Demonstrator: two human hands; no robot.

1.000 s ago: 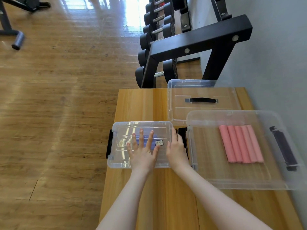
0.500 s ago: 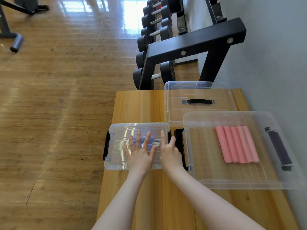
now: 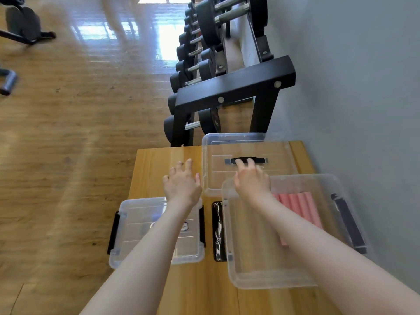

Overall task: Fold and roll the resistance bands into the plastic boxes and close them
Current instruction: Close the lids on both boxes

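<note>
You're reaching both hands for the loose lid (image 3: 247,164): right hand (image 3: 251,180) over its handle, left hand (image 3: 181,185) beside its edge, fingers spread, holding nothing. Grip both short edges, then lower it squarely onto the big box (image 3: 293,278) holding the pink bands (image 3: 297,203).

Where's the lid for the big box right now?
In the head view the loose lid lies flat at the table's far right, just behind the big open box, with the right hand over it.

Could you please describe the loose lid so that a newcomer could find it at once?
On the wooden table, look at the far end by the dumbbell rack. The loose lid lies flat there; unlike the boxes, it has a black handle on top.
</note>
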